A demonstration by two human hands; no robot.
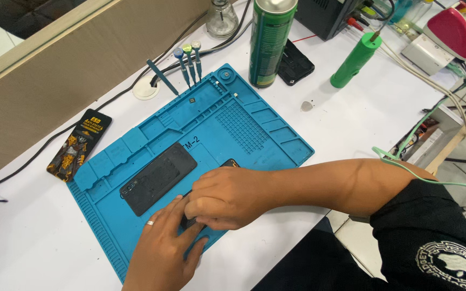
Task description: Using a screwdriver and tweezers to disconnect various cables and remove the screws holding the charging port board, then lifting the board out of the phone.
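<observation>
White bench top point(351, 118) carries a blue silicone repair mat point(254, 134), its long edge running from seven o'clock toward one o'clock. Near the mat's six o'clock edge both hands meet over a small dark device point(190, 222), most of it hidden. The right hand point(227, 196) presses down on it with curled fingers closed around its top; the left hand point(163, 245), wearing a ring, pinches its lower end. At ten o'clock of the hands lies a black phone back panel point(157, 178), just beside them.

Risks, as I judge them: pressing too hard could crack or bend the hidden part. A slip could knock the panel. The tall green spray can point(271, 40) at twelve o'clock and the upright precision screwdrivers point(189, 64) could topple if an elbow swings.
</observation>
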